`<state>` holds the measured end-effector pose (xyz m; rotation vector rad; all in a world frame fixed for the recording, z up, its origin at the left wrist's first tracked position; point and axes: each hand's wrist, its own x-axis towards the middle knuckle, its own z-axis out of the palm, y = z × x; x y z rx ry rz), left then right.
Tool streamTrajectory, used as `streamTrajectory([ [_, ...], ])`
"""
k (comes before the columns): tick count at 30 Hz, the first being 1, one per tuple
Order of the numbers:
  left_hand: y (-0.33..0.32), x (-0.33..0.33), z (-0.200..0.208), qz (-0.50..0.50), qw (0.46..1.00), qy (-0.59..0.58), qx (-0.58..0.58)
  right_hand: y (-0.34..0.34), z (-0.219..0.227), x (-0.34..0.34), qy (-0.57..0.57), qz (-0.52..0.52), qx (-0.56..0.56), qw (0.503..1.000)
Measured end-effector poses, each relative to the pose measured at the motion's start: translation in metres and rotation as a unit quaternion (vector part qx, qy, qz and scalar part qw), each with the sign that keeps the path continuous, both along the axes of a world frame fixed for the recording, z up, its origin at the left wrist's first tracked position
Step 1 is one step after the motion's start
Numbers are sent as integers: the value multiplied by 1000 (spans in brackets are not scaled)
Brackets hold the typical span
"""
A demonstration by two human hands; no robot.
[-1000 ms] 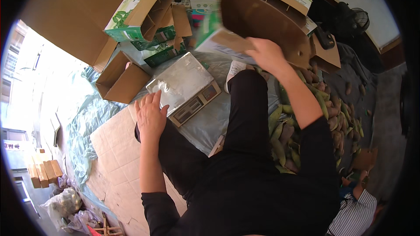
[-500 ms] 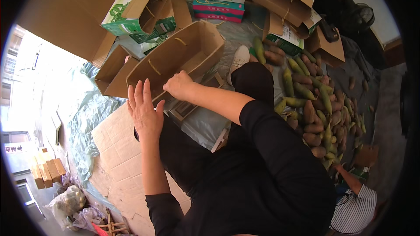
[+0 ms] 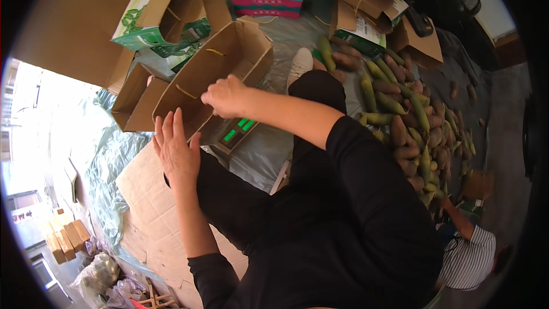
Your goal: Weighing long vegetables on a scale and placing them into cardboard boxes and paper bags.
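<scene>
Right hand (image 3: 224,98) gripping one carton (image 3: 197,70), left hand (image 3: 178,151) spread wide, one scale (image 3: 231,136) beneath

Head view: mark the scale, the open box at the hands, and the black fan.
Scale (image 3: 235,133): head view, lit display panel.
Open box (image 3: 201,72): head view, inner long wall.
Black fan (image 3: 469,2): head view, round cage.
</scene>
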<state>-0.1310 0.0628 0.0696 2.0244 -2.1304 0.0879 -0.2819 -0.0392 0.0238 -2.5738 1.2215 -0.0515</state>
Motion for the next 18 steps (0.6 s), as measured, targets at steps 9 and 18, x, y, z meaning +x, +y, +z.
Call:
streamTrajectory([
  [9, -4, 3, -9, -15, 999, -48, -11, -23, 61, -135, -297, -128, 11, 946],
  [18, -10, -3, -15, -20, 997, -71, 25, 42, -67, -258, -233, -340, 56, 909],
])
